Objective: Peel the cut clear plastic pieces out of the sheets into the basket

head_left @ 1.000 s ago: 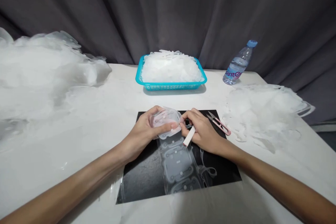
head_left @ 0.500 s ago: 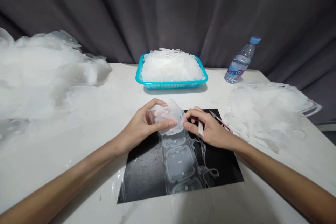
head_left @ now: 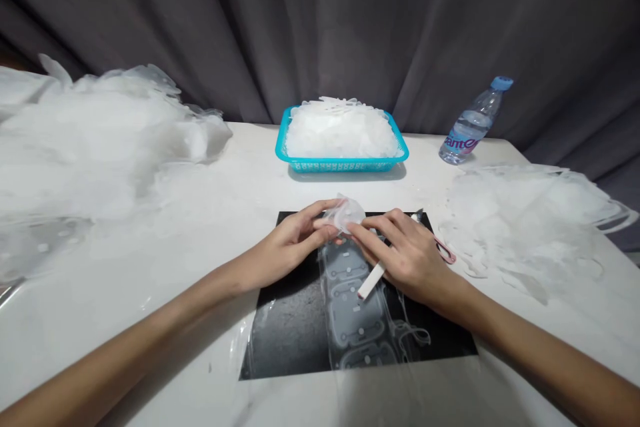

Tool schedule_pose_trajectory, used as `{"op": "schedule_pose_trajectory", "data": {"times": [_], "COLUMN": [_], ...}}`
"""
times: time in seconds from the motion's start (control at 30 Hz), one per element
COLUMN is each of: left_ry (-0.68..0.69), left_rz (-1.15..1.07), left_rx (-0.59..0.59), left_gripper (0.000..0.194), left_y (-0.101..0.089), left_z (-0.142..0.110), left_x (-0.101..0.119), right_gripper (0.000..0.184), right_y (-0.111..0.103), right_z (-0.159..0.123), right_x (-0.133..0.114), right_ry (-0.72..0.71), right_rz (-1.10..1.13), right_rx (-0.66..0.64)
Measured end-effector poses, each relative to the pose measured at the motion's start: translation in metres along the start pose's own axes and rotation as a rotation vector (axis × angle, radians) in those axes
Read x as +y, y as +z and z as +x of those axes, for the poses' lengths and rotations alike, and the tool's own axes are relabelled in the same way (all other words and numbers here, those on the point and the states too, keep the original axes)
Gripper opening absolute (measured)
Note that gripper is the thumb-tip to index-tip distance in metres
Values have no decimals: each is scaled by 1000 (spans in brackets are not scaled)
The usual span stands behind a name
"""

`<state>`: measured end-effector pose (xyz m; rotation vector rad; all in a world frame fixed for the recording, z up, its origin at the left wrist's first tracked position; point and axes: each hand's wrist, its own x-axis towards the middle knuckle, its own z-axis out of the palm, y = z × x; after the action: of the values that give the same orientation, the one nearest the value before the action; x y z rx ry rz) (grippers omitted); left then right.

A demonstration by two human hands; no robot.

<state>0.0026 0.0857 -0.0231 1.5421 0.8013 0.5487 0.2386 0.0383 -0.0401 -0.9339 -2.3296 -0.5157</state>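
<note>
A strip of clear film (head_left: 356,310) bears several translucent rounded-square pieces with small white dots and runs down the black mat. At its far end, my left hand (head_left: 295,240) is closed with thumb and fingers on a bunched, folded translucent piece (head_left: 349,212). My right hand (head_left: 407,250) has its fingertips on the same piece from the right. A flat white stick-like tool (head_left: 371,281) sticks out from under my right palm, its other end hidden. Thin cut-off strands (head_left: 413,332) curl beside the film.
The black mat (head_left: 285,327) lies on a white table. Pink-handled scissors (head_left: 445,251) are beyond my right hand. A blue basket (head_left: 345,165) full of translucent pieces stands at the back, with a tilted-looking water bottle (head_left: 470,127). Translucent sheets (head_left: 115,140) pile left, scraps (head_left: 540,220) right.
The end piece, flat before, is now bunched between my hands. My right hand has turned palm down over the film, and the white tool now points toward me. The view has shifted slightly left.
</note>
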Motion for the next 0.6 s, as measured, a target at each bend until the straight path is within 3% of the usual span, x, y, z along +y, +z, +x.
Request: {"op": "schedule_pose_trajectory", "data": {"times": [0.27, 0.43, 0.6], "left_ry": [82, 124, 136], "left_rz": [321, 231, 152], "left_rx": [-13, 43, 111], "left_gripper": [52, 40, 22], "left_y": [3, 7, 16], "left_z": [-6, -4, -6], "left_x": [6, 3, -7], "right_gripper": [17, 13, 22], "right_y": [0, -1, 1], "right_z": [6, 6, 7], "right_x": [-2, 0, -2], "right_ry": [-73, -51, 35], "right_rz": [-92, -99, 7], "right_rx": [9, 8, -37]}}
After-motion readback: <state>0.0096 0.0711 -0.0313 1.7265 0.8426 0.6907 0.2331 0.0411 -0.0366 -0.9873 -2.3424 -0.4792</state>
